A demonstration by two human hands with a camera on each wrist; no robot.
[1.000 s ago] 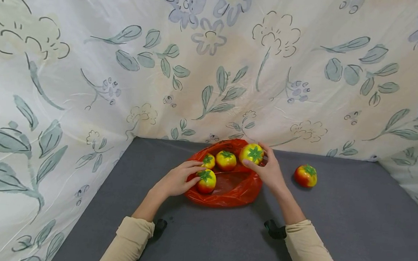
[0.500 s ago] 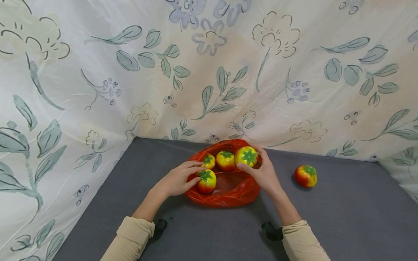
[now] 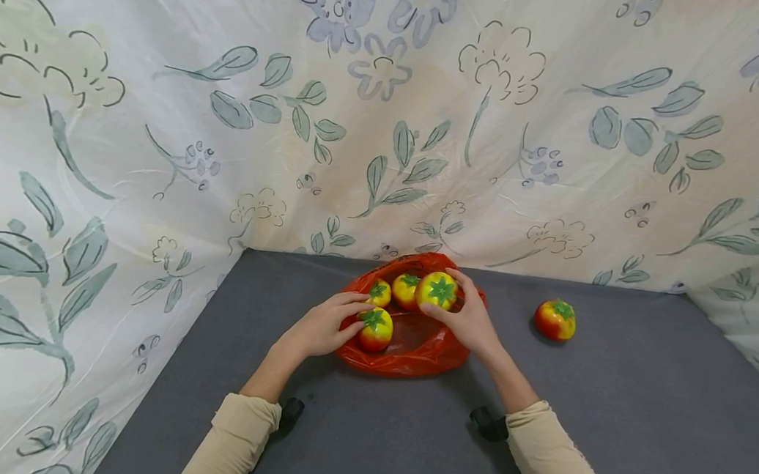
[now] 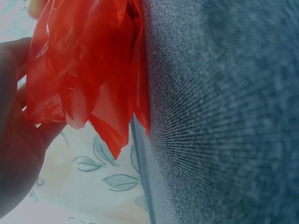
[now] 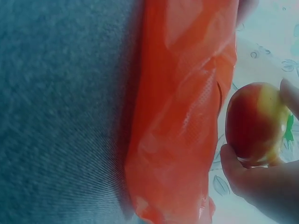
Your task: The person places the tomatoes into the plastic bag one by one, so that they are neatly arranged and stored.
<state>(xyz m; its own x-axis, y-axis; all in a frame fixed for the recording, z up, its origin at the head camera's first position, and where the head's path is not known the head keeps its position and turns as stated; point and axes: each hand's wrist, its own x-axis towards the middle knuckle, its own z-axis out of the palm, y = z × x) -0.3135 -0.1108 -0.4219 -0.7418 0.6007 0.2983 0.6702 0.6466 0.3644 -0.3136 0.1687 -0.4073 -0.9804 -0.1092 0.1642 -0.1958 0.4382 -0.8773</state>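
A red plastic bag [image 3: 411,346] lies open on the grey table [image 3: 406,430]. Three yellow-red tomatoes with green tops are over it. My right hand [image 3: 463,313] grips one tomato [image 3: 437,290] just above the bag's far side; the right wrist view shows that tomato [image 5: 254,123] pinched between thumb and fingers beside the bag [image 5: 182,116]. My left hand [image 3: 327,325] holds the bag's left edge [image 4: 79,70], its fingers touching the front tomato [image 3: 375,327]. Two more tomatoes [image 3: 405,289] [image 3: 379,292] sit at the back of the bag.
Another tomato [image 3: 555,319] lies alone on the table to the right of the bag. A flower-printed cloth [image 3: 388,120] walls in the table at the back and on both sides.
My right hand has carried its tomato leftward and down, from the bag's right rim to over the bag beside the back tomatoes. The left hand has stayed put.
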